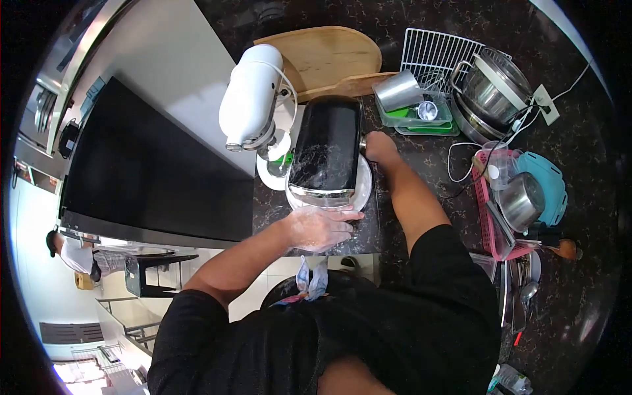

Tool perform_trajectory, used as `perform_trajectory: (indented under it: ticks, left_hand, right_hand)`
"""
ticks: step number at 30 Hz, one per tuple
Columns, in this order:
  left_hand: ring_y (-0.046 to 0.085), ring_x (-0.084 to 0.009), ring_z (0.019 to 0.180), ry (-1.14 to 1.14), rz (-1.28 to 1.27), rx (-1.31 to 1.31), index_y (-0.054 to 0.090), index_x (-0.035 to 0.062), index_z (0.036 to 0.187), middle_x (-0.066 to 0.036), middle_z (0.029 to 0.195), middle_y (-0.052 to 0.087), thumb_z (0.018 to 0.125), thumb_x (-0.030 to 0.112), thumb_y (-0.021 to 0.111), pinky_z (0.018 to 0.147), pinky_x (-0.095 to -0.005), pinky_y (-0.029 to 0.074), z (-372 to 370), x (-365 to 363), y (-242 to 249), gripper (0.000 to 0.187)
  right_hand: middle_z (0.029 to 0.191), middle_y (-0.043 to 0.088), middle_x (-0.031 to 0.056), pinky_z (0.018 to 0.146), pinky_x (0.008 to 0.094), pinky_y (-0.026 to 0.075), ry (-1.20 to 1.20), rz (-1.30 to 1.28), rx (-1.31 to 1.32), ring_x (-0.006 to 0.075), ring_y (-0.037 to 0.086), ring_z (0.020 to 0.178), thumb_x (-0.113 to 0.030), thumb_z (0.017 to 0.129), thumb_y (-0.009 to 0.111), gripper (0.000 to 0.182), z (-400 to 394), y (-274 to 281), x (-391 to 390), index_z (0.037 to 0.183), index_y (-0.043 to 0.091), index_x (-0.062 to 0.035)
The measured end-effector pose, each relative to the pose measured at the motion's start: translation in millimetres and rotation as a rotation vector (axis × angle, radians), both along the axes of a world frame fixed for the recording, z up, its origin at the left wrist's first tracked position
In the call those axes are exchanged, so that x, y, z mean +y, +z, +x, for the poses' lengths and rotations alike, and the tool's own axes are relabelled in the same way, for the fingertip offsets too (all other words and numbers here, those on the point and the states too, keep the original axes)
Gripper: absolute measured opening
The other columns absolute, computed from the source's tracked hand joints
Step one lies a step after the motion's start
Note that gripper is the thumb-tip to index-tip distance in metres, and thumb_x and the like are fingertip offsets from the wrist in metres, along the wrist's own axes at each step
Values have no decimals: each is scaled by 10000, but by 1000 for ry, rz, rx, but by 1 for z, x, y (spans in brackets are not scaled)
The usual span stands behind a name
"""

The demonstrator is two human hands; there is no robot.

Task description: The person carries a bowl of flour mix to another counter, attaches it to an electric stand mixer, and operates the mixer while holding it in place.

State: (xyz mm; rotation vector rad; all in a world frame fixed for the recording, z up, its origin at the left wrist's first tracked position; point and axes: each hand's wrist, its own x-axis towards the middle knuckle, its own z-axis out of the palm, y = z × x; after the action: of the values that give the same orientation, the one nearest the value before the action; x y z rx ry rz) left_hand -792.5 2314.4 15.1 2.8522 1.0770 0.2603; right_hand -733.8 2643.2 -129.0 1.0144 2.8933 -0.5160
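While the black stand mixer sits on the dark stone counter over a white round base, the left hand lies flat and spread against its near chrome end, fingers wide; the right hand reaches to the far right side of the mixer, and whether it grips anything there I cannot tell; a white stand mixer stands just beside on the left, crowding that side; behind are a wooden board, a wire rack, a steel cup and stacked steel pots; a pink basket with a steel bowl sits to the right; a dark panel and pale wall close off the left.
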Motion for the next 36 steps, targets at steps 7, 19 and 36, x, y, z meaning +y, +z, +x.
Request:
perform_trajectory:
  ticks: [7,19,36]
  left_hand:
    - [423,-295,1486,1,3,11,738,31,1123,-63,1274,690,795,164,697,1258,-455,347,-2,1,3,356]
    - [414,-301,1490,18,-5,-33,738,25,1117,-77,1281,688,782,179,710,1272,-466,321,-2,1,0,370]
    - [425,-310,1482,-8,42,12,721,29,1107,-78,1273,680,778,184,706,1252,-465,359,-5,2,1,364]
  right_hand:
    - [1057,741,239,859,507,589,-18,26,-54,418,724,970,-129,791,653,247,4,33,-12,984,781,-41]
    - [1083,737,237,894,480,587,-107,28,56,399,720,1029,-96,824,655,223,8,11,-17,998,788,-54]
    - [1053,732,247,892,517,576,-44,-55,-34,426,711,1014,-85,763,671,238,-1,19,-3,970,774,-25]
